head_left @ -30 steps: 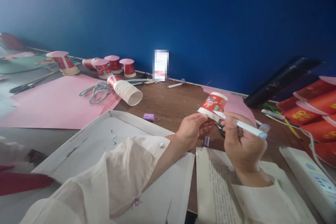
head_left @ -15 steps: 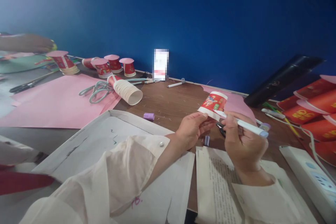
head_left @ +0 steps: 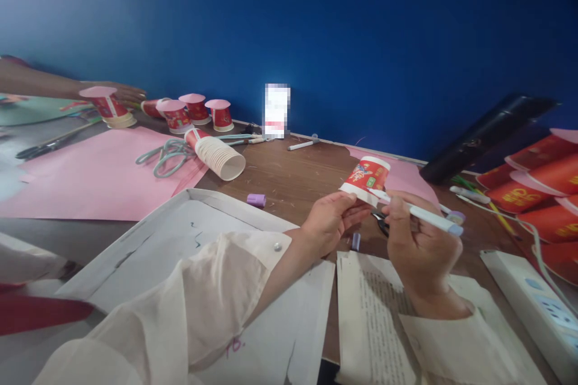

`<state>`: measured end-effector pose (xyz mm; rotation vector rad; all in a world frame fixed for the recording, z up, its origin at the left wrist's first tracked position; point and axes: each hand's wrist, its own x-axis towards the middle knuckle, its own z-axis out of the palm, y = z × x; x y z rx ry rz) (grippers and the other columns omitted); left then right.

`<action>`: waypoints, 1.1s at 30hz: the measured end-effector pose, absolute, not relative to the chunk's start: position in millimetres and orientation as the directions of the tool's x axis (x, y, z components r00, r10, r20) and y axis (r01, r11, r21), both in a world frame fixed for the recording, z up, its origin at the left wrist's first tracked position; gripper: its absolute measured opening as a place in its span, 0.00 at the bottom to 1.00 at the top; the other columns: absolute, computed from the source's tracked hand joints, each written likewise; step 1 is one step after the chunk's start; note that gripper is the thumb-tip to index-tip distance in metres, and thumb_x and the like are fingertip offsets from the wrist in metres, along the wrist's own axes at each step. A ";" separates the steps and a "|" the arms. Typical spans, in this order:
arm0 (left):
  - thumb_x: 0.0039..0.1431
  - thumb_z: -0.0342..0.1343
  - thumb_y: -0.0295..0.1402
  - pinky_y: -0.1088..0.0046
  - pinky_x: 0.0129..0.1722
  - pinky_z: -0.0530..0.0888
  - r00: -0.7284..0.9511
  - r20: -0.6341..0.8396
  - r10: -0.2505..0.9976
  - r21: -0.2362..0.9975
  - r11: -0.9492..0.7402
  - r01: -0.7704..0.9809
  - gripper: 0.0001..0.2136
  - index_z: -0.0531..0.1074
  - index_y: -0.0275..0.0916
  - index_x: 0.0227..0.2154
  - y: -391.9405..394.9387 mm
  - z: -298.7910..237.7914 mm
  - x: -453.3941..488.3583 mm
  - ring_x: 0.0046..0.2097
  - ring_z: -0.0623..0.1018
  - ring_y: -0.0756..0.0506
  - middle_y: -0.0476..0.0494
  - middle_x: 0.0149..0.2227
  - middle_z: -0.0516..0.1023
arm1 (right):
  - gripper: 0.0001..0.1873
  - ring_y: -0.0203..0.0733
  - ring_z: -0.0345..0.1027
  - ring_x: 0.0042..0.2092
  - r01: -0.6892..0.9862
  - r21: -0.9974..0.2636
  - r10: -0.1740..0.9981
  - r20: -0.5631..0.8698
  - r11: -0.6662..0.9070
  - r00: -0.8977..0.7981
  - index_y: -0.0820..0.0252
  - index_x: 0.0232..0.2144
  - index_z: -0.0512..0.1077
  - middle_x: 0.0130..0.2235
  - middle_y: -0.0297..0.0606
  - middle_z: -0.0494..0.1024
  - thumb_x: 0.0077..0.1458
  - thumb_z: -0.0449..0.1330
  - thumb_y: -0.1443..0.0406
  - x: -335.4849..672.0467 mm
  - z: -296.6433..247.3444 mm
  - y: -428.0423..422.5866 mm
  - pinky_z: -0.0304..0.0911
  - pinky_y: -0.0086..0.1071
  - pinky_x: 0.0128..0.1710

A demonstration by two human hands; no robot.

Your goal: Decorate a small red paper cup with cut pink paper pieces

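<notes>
Left hand (head_left: 326, 222) pinches a red paper cup (head_left: 368, 175) by its rim above the brown surface (head_left: 289, 174), right hand (head_left: 419, 252) is clamped on a white marker (head_left: 433, 220), tip against or just beside the cup; marking seems unfinished, though pink-topped cups (head_left: 221, 117) behind look complete.

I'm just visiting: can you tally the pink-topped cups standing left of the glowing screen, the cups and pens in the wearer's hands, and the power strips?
Red paper cups with round pink paper tops, standing: 4
Red printed paper cup, in left hand: 1
White plastic marker pen, in right hand: 1
Long white plastic power strip: 1
Total: 7
</notes>
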<state>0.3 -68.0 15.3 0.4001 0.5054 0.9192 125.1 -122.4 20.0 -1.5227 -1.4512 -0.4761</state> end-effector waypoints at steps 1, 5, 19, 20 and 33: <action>0.62 0.55 0.23 0.67 0.54 0.74 0.508 -0.239 0.828 0.528 0.550 -0.647 0.07 0.78 0.31 0.33 -68.0 15.1 0.3 0.39 0.80 0.48 0.39 0.36 0.81 | 0.16 0.44 0.77 0.32 0.921 -0.360 0.556 0.800 0.148 0.224 0.61 0.38 0.81 0.28 0.40 0.81 0.66 0.56 0.59 125.0 20.4 -122.5 0.69 0.35 0.37; 0.62 0.54 0.23 0.67 0.54 0.73 0.513 -0.228 0.828 0.529 0.547 -0.649 0.07 0.78 0.30 0.35 -68.0 14.8 -0.2 0.40 0.81 0.48 0.38 0.38 0.81 | 0.16 0.43 0.77 0.32 0.918 -0.367 0.558 0.798 0.150 0.227 0.61 0.39 0.81 0.29 0.41 0.81 0.66 0.56 0.59 125.7 20.7 -122.5 0.70 0.35 0.37; 0.63 0.52 0.23 0.68 0.53 0.74 0.510 -0.241 0.826 0.529 0.552 -0.645 0.09 0.78 0.30 0.36 -68.6 17.8 -0.6 0.39 0.81 0.49 0.37 0.39 0.82 | 0.15 0.44 0.78 0.33 0.915 -0.374 0.547 0.803 0.153 0.237 0.61 0.39 0.81 0.31 0.41 0.83 0.65 0.56 0.59 127.0 20.3 -122.1 0.71 0.35 0.37; 0.64 0.52 0.23 0.69 0.53 0.74 0.513 -0.241 0.824 0.530 0.555 -0.642 0.09 0.78 0.30 0.36 -68.6 17.9 -0.8 0.39 0.81 0.49 0.37 0.39 0.82 | 0.15 0.44 0.78 0.33 0.914 -0.373 0.547 0.804 0.158 0.234 0.61 0.39 0.81 0.31 0.41 0.83 0.65 0.56 0.59 126.9 20.6 -122.0 0.71 0.35 0.37; 0.65 0.51 0.23 0.72 0.50 0.75 0.519 -0.257 0.815 0.512 0.571 -0.642 0.09 0.77 0.29 0.38 -66.5 17.3 -1.0 0.38 0.81 0.50 0.38 0.38 0.82 | 0.16 0.45 0.79 0.35 0.900 -0.406 0.560 0.788 0.160 0.256 0.62 0.39 0.81 0.32 0.42 0.83 0.66 0.56 0.59 126.4 20.3 -122.4 0.71 0.36 0.39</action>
